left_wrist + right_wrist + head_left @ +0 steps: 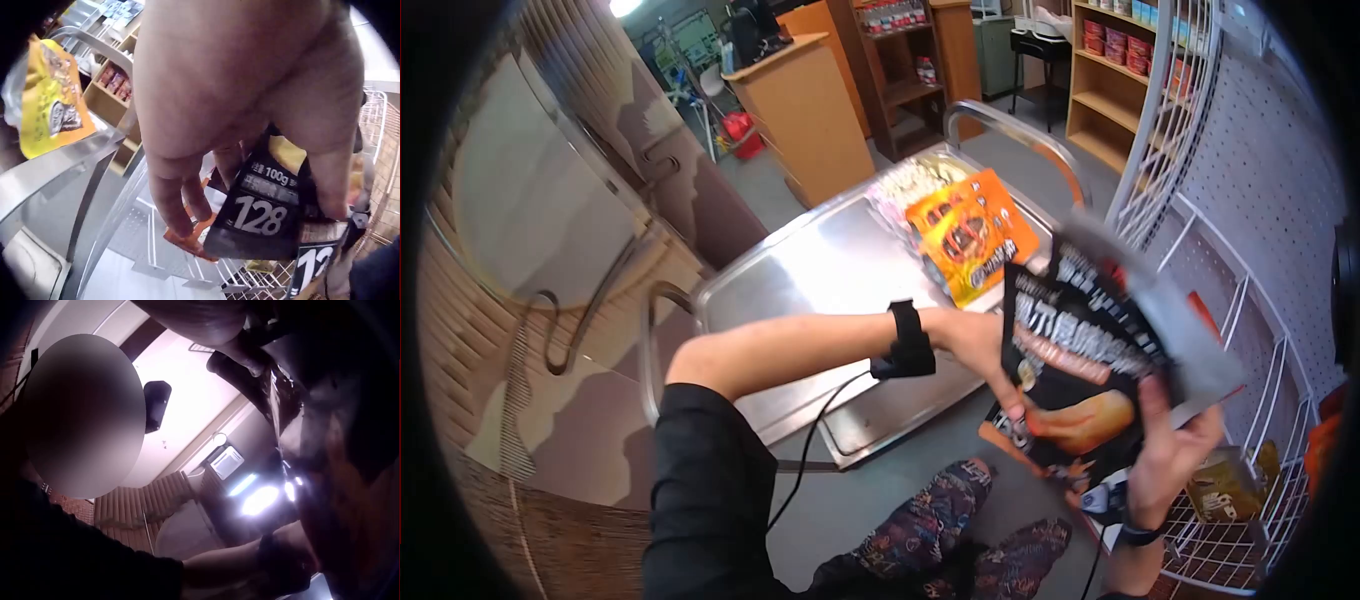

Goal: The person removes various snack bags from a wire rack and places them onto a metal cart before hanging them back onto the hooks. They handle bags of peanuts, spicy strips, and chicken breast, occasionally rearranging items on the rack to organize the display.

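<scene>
In the head view, both hands hold a fanned bunch of black snack packets [1065, 345] printed with white lettering and a light brown food picture. My left hand [972, 345] grips the bunch at its left edge, thumb on the front. On the lower right side, my right hand [1168, 455] grips it with the thumb across the front. A silvery grey packet back [1190, 350] shows behind the black fronts. From the left wrist, the left hand [250, 81] reaches down over a black packet [259, 219] marked 128. The right wrist view is dark, with the packets blurred at its right.
A metal cart [800, 270] stands ahead, bearing an orange packet [970, 235] and a pale packet [910, 185] at its far right. To the right is a white wire rack [1250, 560] with an olive packet [1230, 485] in it. Wooden shelves [1100, 110] stand behind.
</scene>
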`<state>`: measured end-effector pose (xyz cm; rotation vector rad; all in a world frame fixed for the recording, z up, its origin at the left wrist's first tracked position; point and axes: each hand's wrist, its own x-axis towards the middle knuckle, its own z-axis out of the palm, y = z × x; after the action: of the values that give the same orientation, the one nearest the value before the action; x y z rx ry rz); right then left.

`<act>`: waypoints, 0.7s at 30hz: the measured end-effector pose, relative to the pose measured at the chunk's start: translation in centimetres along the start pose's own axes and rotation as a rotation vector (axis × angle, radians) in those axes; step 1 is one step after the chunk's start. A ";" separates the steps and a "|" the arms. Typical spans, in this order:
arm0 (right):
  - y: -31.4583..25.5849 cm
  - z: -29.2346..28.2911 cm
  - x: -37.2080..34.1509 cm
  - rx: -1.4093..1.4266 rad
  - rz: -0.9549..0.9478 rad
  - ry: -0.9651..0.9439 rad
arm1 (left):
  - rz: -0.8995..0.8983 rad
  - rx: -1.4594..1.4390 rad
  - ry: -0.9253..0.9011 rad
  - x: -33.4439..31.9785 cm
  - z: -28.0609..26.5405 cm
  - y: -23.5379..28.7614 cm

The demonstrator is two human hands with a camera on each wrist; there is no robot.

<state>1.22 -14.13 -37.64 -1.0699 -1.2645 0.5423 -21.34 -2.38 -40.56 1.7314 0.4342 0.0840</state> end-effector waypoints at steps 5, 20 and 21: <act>-2.6 1.8 1.6 0.128 0.160 -0.085 | -0.018 0.014 0.028 -1.9 -0.7 2.9; -7.3 13.7 -1.6 0.650 1.066 0.069 | -0.462 -0.856 0.765 -20.3 6.6 9.4; -5.6 15.7 -2.6 0.650 1.111 0.069 | -0.475 -0.798 0.725 -21.5 5.5 8.2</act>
<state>-15.36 -13.38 -34.97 -1.1253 -0.2551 1.6010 -37.62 -15.85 -29.93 0.7367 1.1525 0.4799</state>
